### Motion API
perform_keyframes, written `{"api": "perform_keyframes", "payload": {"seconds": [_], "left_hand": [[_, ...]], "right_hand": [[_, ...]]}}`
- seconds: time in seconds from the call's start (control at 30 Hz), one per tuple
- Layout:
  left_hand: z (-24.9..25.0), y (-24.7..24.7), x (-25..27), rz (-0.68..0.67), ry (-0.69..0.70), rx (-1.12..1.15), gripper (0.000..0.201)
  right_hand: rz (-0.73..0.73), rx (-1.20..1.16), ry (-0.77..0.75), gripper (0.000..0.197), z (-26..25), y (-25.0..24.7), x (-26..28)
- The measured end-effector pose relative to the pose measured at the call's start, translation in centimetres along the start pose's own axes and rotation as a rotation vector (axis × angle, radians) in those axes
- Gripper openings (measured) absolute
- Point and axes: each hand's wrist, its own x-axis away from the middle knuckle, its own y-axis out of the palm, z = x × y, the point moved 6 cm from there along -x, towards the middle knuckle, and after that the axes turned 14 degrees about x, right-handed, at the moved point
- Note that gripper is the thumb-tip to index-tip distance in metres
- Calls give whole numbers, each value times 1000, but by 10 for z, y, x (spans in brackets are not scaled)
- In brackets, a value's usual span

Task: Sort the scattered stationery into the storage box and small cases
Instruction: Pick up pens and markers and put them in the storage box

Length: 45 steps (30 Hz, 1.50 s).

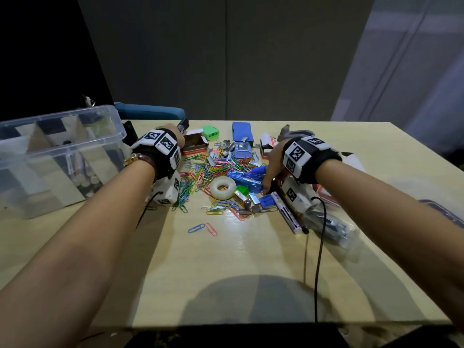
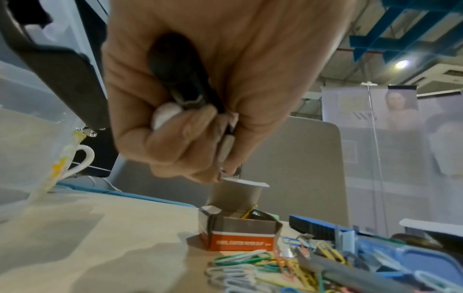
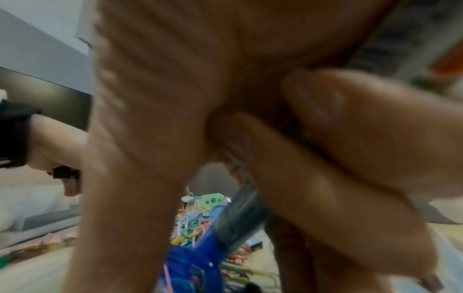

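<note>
Both hands partly hide what we see gripped: left hand (image 2: pixel 200 83) curled around dark pens (image 2: pixel 180 79) above the paper-clip box (image 2: pixel 240 236); right hand (image 1: pixel 272 167) pinching a blurred marker (image 3: pixel 238 216) amid scattered clips (image 1: pixel 211 169); storage box (image 1: pixel 60 146) at the table's (image 1: pixel 226 272) left edge.

Clear plastic storage box (image 1: pixel 75 144), open, at the table's left edge, with cardboard dividers inside. Colourful paper clips (image 1: pixel 208 169) heaped in the middle of the table, two lying apart nearer the front. Small orange clip case (image 2: pixel 240 236), flap open, a few clips inside. Tape roll (image 1: pixel 223 187) flat beside a transparent blue stapler (image 1: pixel 247 180). Green sharpener (image 1: pixel 210 132) behind the heap.
</note>
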Motion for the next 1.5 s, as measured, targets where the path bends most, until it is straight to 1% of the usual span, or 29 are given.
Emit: {"api": "perform_keyframes", "payload": {"seconds": [0.1,0.2,0.3,0.37,0.43,0.53,0.67,0.7,0.73,0.8,0.9,0.93,0.97,1.0,1.03,1.1,1.17,1.2,1.23,1.3,1.37,1.43,1.47,1.5], "left_hand": [[3,-2,4,10,8,134,33],[4,-2,4,-12,41,247,29],[6,-5,6,-71,58,389,32],[9,-5,9,-136,55,515,35],[12,-4,11,-187,48,604,35],[17,-2,18,-216,41,683,24],[18,4,21,-243,48,761,22],[19,5,22,-240,53,779,22],[19,5,23,-231,57,796,22],[22,3,26,-218,73,821,21],[23,-1,28,-181,89,873,20],[23,-2,29,-165,79,904,21],[22,-5,32,-153,74,932,22],[23,-7,36,-145,79,952,23],[24,-9,40,-142,96,969,25],[27,-13,52,-148,171,1020,29],[32,-17,64,-185,254,1105,32],[37,-18,70,-221,290,1146,32],[41,-18,75,-257,317,1176,33],[49,-19,82,-320,344,1204,33],[55,-20,86,-352,366,1193,31],[60,-23,88,-347,401,1170,28],[61,-25,85,-320,409,1157,27],[60,-28,81,-271,400,1141,28]], "right_hand": [[33,-2,10,51,0,0,-2],[77,40,12,51,-2,-3,7],[65,81,26,37,-2,-7,9],[123,105,25,32,1,-14,10],[167,129,18,32,4,-18,10],[181,168,0,41,2,-15,10],[106,171,-27,61,-3,-3,-1],[107,185,-21,65,-3,-1,-5],[123,193,-12,65,-2,-1,-9],[127,178,-36,57,-4,-1,-12],[7,131,-101,40,-7,-7,3],[-1,98,-121,35,-5,-15,10],[22,39,-140,30,0,-25,18],[82,-38,-159,27,8,-38,25],[178,-128,-186,29,16,-52,32],[348,-410,-294,33,30,-76,44],[434,-774,-442,35,37,-92,54],[466,-891,-500,33,38,-96,58],[500,-944,-537,31,37,-101,61],[543,-965,-579,23,30,-108,59],[536,-970,-604,22,19,-112,54],[535,-961,-606,32,7,-115,50],[548,-949,-599,34,3,-119,49],[562,-939,-589,32,0,-123,49]]}}
